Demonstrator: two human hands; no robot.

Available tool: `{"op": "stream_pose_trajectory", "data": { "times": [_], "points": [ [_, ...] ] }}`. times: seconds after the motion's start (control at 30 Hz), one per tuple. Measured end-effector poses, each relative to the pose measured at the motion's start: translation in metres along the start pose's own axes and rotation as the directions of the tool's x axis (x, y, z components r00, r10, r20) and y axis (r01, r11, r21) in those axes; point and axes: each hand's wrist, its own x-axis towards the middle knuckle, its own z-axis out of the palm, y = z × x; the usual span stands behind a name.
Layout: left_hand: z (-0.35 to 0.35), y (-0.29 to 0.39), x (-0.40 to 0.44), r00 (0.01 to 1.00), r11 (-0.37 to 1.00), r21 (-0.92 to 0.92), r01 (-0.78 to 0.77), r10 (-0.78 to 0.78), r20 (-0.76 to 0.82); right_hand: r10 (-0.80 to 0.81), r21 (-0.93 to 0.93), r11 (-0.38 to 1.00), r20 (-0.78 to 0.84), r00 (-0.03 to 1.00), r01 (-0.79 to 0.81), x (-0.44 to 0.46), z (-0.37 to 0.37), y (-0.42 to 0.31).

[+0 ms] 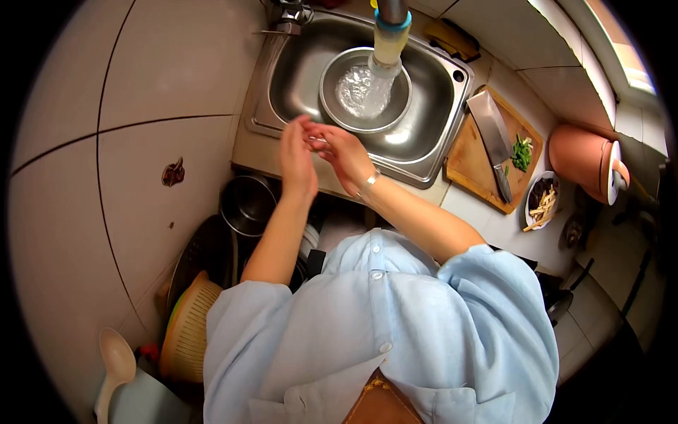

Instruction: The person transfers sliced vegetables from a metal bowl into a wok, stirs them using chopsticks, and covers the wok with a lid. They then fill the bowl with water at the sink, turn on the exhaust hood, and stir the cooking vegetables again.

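The fingers of the left hand (298,164) are nearly straight and close together, pointing up from the palm, and I see nothing held in them; the fingers of the right hand (345,157) are bent softly towards them, and the two hands meet or almost meet at the fingertips. A small bright shine lies between them, but I cannot tell if it is water, a ring or some held thing. Around the right wrist is a shiny band (372,179). The hands are above the front edge of the sink (296,78), just beside the metal bowl (330,104), which stands inside the sink under a nozzle (388,46) with a blue ring. In my judgement, this is a moment of hand work at running water, and any reach to the bowl would call for opened fingers on its wet rim. The bowl is round, smooth and dull silver, and the water (365,92) in it is broken and glittering. At the right, a broad flat cleaver (491,127) rests on a worn wooden board (466,159), near chopped greens (522,152) that look soft. Farther is a white dish (529,210) with dark pieces and pale thin strips, close to a rounded orange pot (578,157)
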Motion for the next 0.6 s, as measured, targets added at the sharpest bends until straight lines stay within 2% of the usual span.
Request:
{"op": "stream_pose_trajectory", "data": {
  "times": [0.1,0.2,0.3,0.33,0.37,0.43,0.47,0.5,0.6],
  "points": [
    [0.010,-0.029,-0.038,0.998,0.996,0.075,0.059,-0.061,0.028,0.029,-0.027,0.999,-0.056,0.998,-0.030,-0.042,-0.029,0.003],
    [0.019,-0.044,-0.057,0.990,0.990,0.023,0.141,-0.141,0.025,0.032,-0.054,0.998,-0.098,0.995,-0.038,-0.064,-0.052,0.006],
    [0.025,-0.055,-0.062,0.982,0.981,-0.047,0.187,-0.185,0.031,0.005,-0.185,0.983,-0.045,0.999,-0.013,-0.062,-0.087,0.008],
    [0.027,-0.058,-0.062,0.981,0.981,-0.032,0.191,-0.190,0.032,-0.070,-0.266,0.963,-0.104,0.992,0.041,-0.060,-0.095,0.007],
    [0.029,-0.059,-0.062,0.981,0.981,-0.028,0.193,-0.192,0.030,-0.244,-0.479,0.861,-0.098,0.965,0.169,-0.051,-0.114,0.011],
    [0.033,-0.061,-0.062,0.980,0.980,-0.019,0.196,-0.195,0.026,-0.545,-0.808,0.480,0.031,0.838,0.342,-0.026,-0.160,0.014],
    [0.036,-0.059,-0.065,0.979,0.980,-0.006,0.201,-0.201,0.012,-0.590,-0.935,0.221,0.097,0.801,0.276,-0.022,-0.168,0.003],
    [0.037,-0.060,-0.067,0.979,0.979,-0.005,0.202,-0.202,0.014,-0.613,-0.982,-0.053,0.177,0.770,0.183,-0.019,-0.173,-0.008],
    [0.036,-0.059,-0.069,0.980,0.980,0.003,0.198,-0.198,0.015,-0.431,-0.921,-0.382,0.246,0.868,0.072,-0.009,-0.180,-0.027]
  ]
}}
